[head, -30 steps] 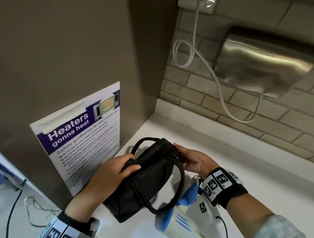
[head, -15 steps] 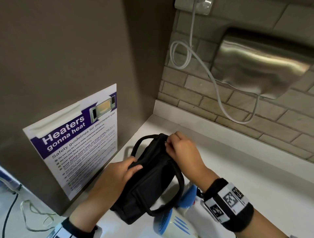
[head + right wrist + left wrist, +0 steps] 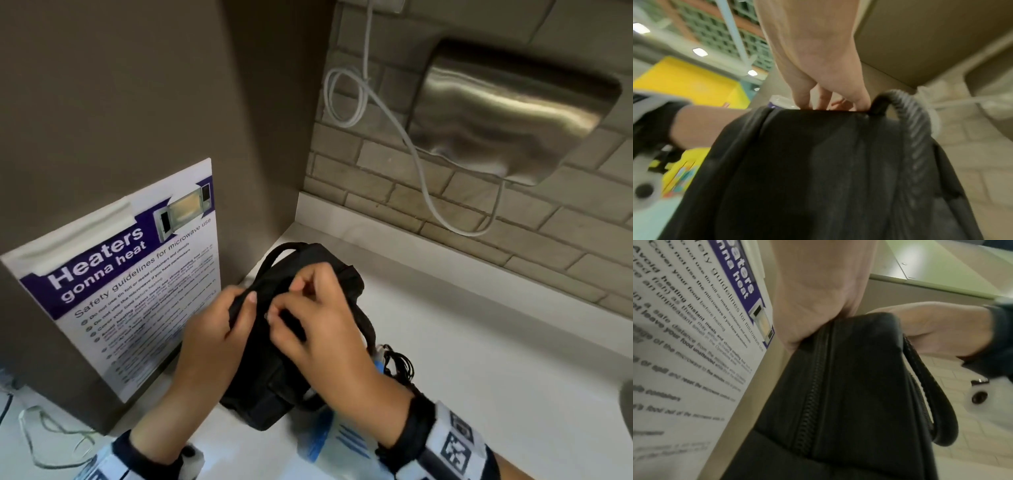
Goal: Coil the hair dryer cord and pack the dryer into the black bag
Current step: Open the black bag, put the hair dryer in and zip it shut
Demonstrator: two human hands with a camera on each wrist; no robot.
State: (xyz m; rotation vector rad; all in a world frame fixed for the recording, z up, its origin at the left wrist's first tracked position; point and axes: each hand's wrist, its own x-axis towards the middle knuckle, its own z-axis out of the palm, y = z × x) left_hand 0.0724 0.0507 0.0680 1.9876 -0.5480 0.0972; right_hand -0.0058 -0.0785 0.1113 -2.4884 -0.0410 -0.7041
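Note:
A black zippered bag (image 3: 274,383) with loop handles stands on the white counter (image 3: 479,359) near the left wall. My left hand (image 3: 219,329) grips its top left edge, thumb over the fabric. On the bag's top my right hand (image 3: 318,318) pinches the fabric with curled fingers. The left wrist view shows the bag (image 3: 849,394) with its side zipper closed. In the right wrist view my fingers (image 3: 803,97) dig into the top edge of the bag (image 3: 818,170). The white and blue hair dryer (image 3: 339,442) lies behind the bag, its black coiled cord (image 3: 399,365) beside my right wrist.
A microwave safety poster (image 3: 130,274) hangs on the brown panel left of the bag. A steel hand dryer (image 3: 507,113) with a white cable (image 3: 346,99) is mounted on the brick wall behind. Thin cables (image 3: 44,435) lie at the lower left.
My right hand has moved from the bag's far end onto its top and now pinches there. My left hand has slid up to the top left edge. The bag stands more upright.

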